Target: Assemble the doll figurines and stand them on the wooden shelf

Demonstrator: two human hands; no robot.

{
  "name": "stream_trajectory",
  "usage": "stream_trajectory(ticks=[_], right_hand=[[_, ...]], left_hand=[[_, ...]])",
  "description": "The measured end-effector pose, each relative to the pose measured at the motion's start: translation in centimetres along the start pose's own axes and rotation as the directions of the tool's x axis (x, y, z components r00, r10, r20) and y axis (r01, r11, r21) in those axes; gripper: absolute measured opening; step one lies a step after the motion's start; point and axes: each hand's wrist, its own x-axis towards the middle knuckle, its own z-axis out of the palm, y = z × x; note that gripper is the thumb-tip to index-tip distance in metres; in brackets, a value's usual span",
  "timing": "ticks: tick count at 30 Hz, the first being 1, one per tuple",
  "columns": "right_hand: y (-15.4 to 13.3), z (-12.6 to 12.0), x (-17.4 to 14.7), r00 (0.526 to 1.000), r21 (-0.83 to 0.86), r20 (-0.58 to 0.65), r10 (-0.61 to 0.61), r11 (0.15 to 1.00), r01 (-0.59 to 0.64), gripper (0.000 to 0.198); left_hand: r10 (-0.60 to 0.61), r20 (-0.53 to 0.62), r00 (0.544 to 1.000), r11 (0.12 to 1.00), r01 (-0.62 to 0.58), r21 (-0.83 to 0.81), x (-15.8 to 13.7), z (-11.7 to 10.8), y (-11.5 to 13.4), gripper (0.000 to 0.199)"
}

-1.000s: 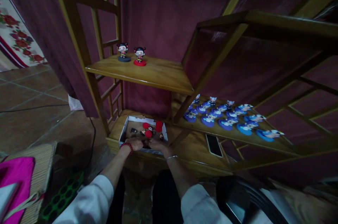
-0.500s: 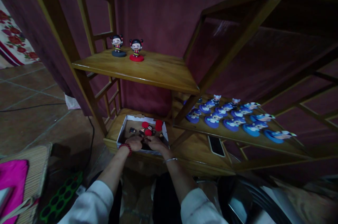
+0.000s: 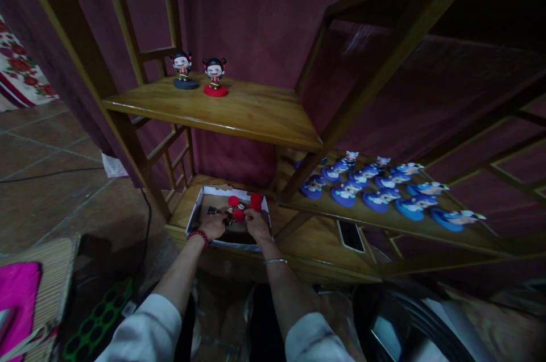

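A shallow white cardboard box sits on the low wooden shelf, with several small dark figurines on red round bases lying in it. My left hand, with a red bead bracelet at the wrist, reaches in over the front side; its fingers are closed at a dark figurine in the middle. Opposite it, my right hand, a thin silver bangle on its wrist, is inside the right part. Its bent fingers are closed beside a red base; what they pinch is hidden.
Two black-haired figurines stand on the upper shelf. Several purple-and-blue figurines fill the right shelf above a phone. At lower left are a green holed tray and a pink cloth; a black object lies lower right.
My hands have moved apart inside the box: the right went rightward and the left a little left. The view has shifted slightly.
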Motion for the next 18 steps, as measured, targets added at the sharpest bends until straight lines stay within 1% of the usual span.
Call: stream_trajectory(ticks=[3, 6, 13, 18], right_hand=[[0.12, -0.37, 0.22, 0.999, -0.031, -0.047, 0.019, 0.999, -0.02, 0.032], [0.07, -0.38, 0.28, 0.999, -0.057, -0.054, 0.006, 0.998, -0.009, 0.035], [-0.22, 0.28, 0.57, 0.996, -0.127, 0.006, -0.085, 0.988, 0.085, 0.042], [-0.45, 0.56, 0.92, 0.997, -0.167, 0.019, -0.081, 0.982, 0.083, 0.036]], left_hand=[[0.006, 0.007, 1.0, 1.0, -0.006, 0.0, 0.28, -0.02, -0.34, 0.039], [-0.004, 0.008, 1.0, 1.0, 0.004, 0.011, 0.41, -0.15, -0.6, 0.037], [-0.054, 0.013, 0.998, 0.998, 0.054, 0.037, 0.46, -0.13, -0.43, 0.032], [-0.06, 0.011, 0.998, 0.998, 0.06, 0.031, 0.44, -0.25, -0.05, 0.029]])
